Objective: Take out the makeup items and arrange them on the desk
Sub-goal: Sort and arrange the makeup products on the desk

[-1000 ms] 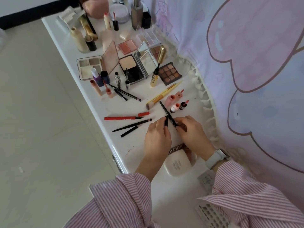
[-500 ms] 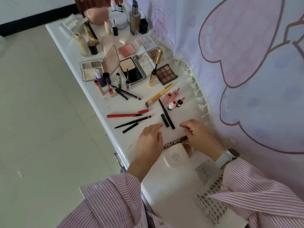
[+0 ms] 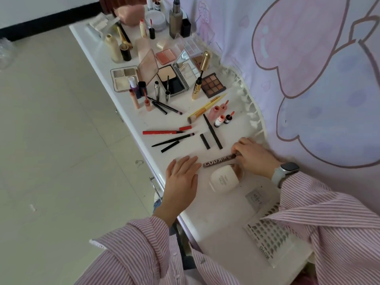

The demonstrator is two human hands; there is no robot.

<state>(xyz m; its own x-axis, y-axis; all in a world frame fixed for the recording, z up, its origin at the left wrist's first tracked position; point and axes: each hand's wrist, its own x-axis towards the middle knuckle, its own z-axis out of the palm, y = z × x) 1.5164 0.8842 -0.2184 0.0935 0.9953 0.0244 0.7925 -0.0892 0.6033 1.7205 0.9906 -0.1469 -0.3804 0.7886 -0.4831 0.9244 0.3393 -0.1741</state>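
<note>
A brown lettered pencil (image 3: 218, 160) lies on the white desk (image 3: 185, 214). My right hand (image 3: 251, 156) pinches its right end. My left hand (image 3: 182, 176) rests flat on the desk, fingers straight, just left of the pencil's other end. A thin black liner (image 3: 212, 131) and its short black cap (image 3: 205, 141) lie side by side beyond the hands. A white oval compact (image 3: 223, 178) sits just under the pencil.
Farther along the desk lie a red liner (image 3: 162, 132), black pencils (image 3: 172, 139), a yellow brush (image 3: 206, 108), small pink bottles (image 3: 221, 115), a brown palette (image 3: 213, 84) and open compacts (image 3: 170, 79). A false-nail sheet (image 3: 267, 237) lies near me. A curtain (image 3: 308, 68) hangs along the right.
Both hands set the black liner and its cap down on the desk and drew back. My right hand then took hold of the brown pencil; my left hand went flat.
</note>
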